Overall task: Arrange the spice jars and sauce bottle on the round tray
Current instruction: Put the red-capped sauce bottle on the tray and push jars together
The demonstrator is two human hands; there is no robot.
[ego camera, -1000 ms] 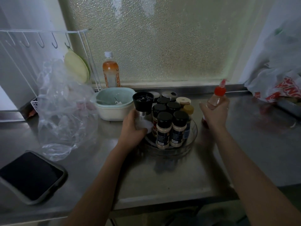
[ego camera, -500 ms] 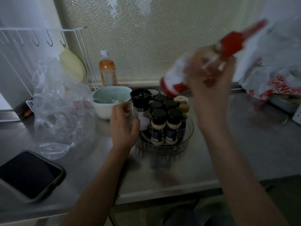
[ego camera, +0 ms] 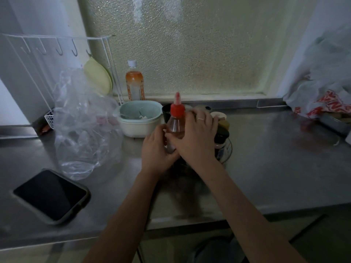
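Hands are both closing on the red-capped sauce bottle [ego camera: 175,126], left hand [ego camera: 156,147] and right hand [ego camera: 195,137] gripping its body, keeping it upright at the round tray [ego camera: 227,152]'s left edge beside the spice jars [ego camera: 221,133].

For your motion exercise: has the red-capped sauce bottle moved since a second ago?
Yes. The sauce bottle has crossed from right of the round tray to its left front, nearer the pale bowl.

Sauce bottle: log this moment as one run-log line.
phase: placing | sauce bottle: upright, red cap up | left hand: gripping bottle | right hand: gripping bottle | round tray: jars on it, mostly hidden
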